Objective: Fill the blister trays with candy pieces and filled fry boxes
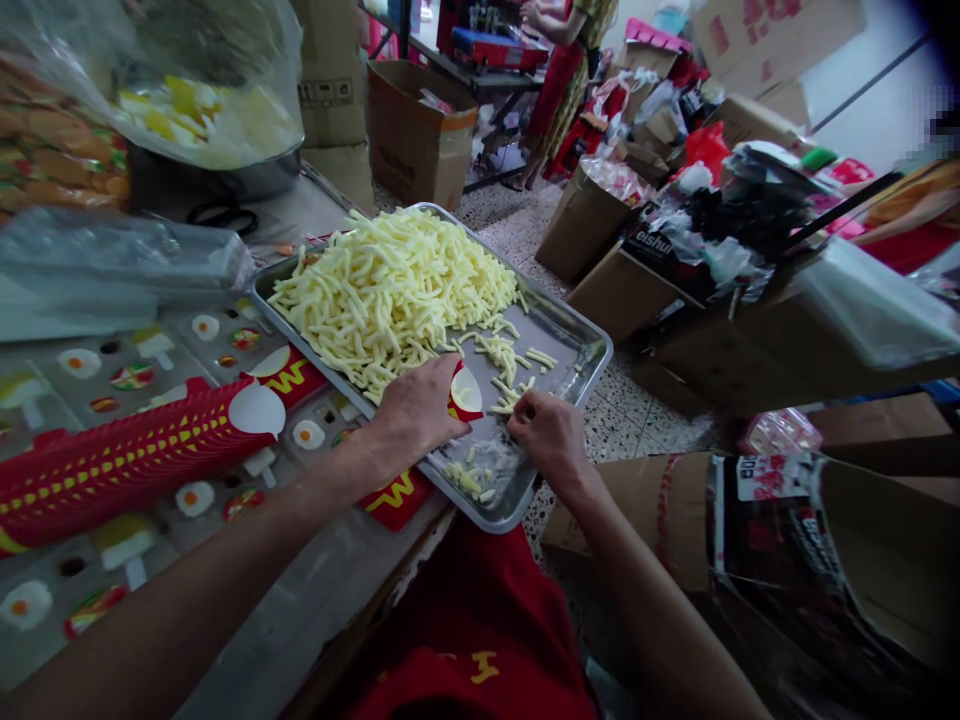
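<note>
My left hand (420, 405) is closed around a small red fries carton (466, 393) with a white inside, held over the metal tray (592, 365). My right hand (551, 430) has its fingers curled together low over the tray, touching loose pale-yellow french fries (504, 358). Whatever lies within those fingers is hidden. Behind both hands, a tall heap of the same fries (397, 290) fills the far left part of the tray. Short broken bits (471, 480) lie at the tray's near corner.
On the left, a long nested stack of red cartons (142, 450) lies on the patterned table cover (300, 540). A plastic-lined bowl (217, 150) and black scissors (223, 215) are behind. Cardboard boxes (637, 520) crowd the floor at right. Another person (559, 80) stands in the background.
</note>
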Demonstrator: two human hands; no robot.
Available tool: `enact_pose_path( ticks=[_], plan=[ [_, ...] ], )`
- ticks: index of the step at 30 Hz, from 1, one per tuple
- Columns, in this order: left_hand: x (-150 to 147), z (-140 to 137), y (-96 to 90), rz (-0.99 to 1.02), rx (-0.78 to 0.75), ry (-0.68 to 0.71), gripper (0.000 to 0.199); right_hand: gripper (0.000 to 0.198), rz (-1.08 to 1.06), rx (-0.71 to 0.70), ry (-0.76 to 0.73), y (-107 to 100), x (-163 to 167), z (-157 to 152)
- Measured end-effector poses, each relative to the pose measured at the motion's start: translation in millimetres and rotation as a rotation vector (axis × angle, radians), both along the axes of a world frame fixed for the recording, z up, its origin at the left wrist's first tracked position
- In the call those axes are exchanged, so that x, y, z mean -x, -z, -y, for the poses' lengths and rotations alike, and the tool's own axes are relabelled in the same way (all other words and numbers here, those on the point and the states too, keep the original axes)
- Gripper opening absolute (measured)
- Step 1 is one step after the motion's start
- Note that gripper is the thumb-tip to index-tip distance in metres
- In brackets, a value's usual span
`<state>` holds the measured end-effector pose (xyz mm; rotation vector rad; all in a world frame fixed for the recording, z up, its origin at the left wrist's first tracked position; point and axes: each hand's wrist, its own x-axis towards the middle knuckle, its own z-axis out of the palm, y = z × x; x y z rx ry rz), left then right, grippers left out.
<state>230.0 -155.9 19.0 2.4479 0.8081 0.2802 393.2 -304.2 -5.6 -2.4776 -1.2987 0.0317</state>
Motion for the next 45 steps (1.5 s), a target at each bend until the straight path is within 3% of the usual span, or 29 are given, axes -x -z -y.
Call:
enact_pose_path(
  ticks=[7, 17, 20, 26, 30, 32, 34, 37, 39, 41, 45],
  plan=[
    [7, -4, 2.4, -0.07, 0.011, 0.027, 0.08, 0.007, -0.425, -0.326, -0.012, -2, -12, 11],
    [8, -4, 1.7, -0.039, -0.012, 0.0, 0.078, 0.009, -0.569, -0.302, 0.029, -15, -33, 11],
    [8, -5, -1.5, -0.031, -0.036, -0.019, 0.077, 0.005, -0.439, -0.222, 0.01, -15, -22, 10],
    [10, -1, -6.3, -0.006, -0.047, 0.011, 0.077, 0.009, 0.116, 0.108, -0.073, -2, 7, 1],
    [8, 5, -4.5, -0.058, -0.014, 0.033, 0.081, 0.009, 0.031, 0.122, -0.038, 1, 2, -3],
    [6, 7, -2.4, -0.095, -0.01, 0.039, 0.083, 0.01, -0.056, 0.061, -0.003, -1, -4, -2],
    [3, 8, 0.4, -0.134, -0.016, 0.043, 0.084, 0.01, -0.205, -0.085, 0.04, -3, -7, -1],
    [-3, 12, 6.8, -0.169, -0.025, 0.061, 0.084, 0.01, -0.625, -0.317, 0.046, -5, -1, -2],
    [-8, 15, 12.1, -0.12, -0.026, 0.087, 0.073, 0.011, -0.832, -0.378, -0.017, -5, 11, -6],
    [-12, 18, 16.8, -0.015, -0.019, 0.102, 0.055, 0.008, -0.799, -0.409, -0.068, -4, 27, -10],
    [-16, 20, 20.4, 0.127, 0.068, 0.074, 0.033, 0.012, -0.357, -0.4, -0.111, -3, 52, -15]
  ],
)
